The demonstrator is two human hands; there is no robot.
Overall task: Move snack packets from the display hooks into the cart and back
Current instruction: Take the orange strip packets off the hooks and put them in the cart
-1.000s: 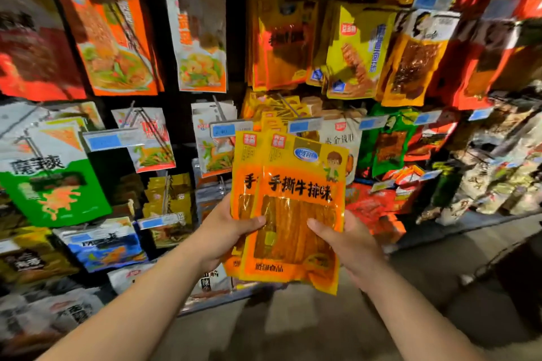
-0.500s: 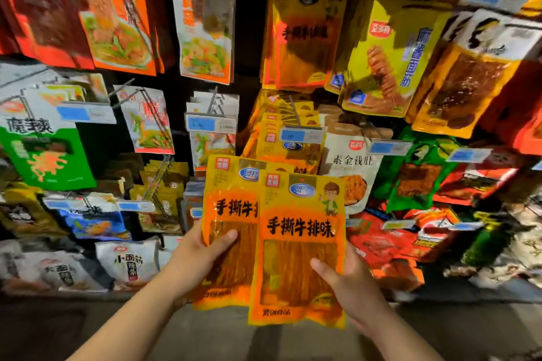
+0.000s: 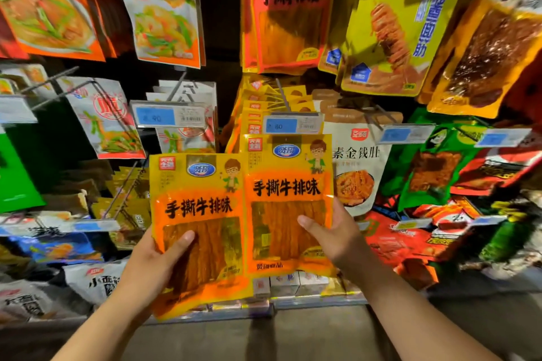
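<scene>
Two snack packets, same orange-yellow design, held up side by side in front of the display wall. Left hand grips the left packet at its lower left: thumb laid across the clear window on the front, fingers hidden behind. Right hand pinches the right packet at its right edge: thumb on the front, fingers behind. Right packet sits higher and a bit farther than the left one; inner edges meet, cannot tell which overlaps.

Top of the right packet is just below a blue price tag at the tip of a hook. Cannot tell if the packet is on the hook or free of it. Behind the tag, a row of matching packets hangs on that hook.

Just right of the right packet: a white pouch, partly covered by the right hand's packet. Farther right, a green packet. Above, a larger orange packet and a yellow packet hang tilted. Left of the hook, a second price tag with white-and-red packets near it. Low shelf edge runs below both held packets. Both forearms enter from the near edge.
</scene>
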